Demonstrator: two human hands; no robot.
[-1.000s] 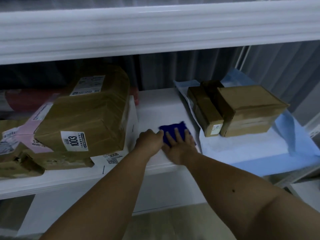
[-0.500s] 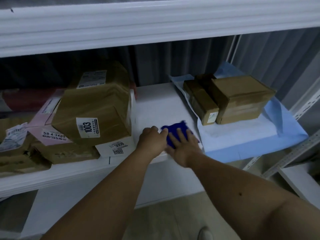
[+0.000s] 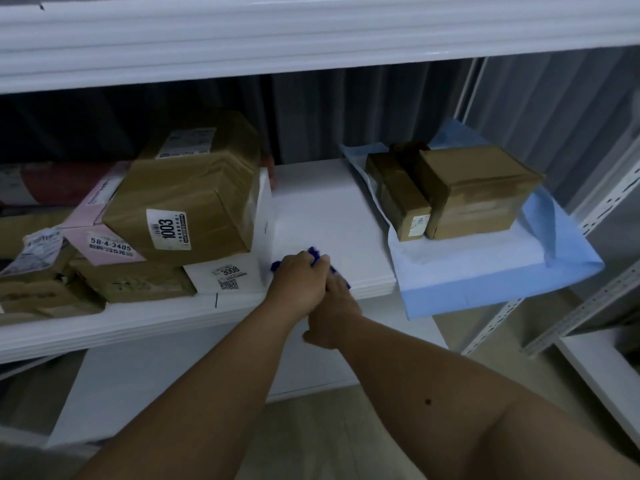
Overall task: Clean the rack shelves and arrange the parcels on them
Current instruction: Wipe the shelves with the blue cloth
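Now our left hand [image 3: 298, 285] bunches the blue cloth [image 3: 313, 253] on the bare middle of the shelf [image 3: 325, 216]; our right hand [image 3: 337, 299] is half hidden, grip unclear. Wiping is underway, and the parcels [image 3: 187, 199] at both sides wait for tidying.

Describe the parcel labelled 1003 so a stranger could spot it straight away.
Look at the white shelf, on its left where parcels are piled. The 1003 parcel is the brown taped box on top of that pile, tilted, resting on a white box. Only it bears a white sticker reading 1003.
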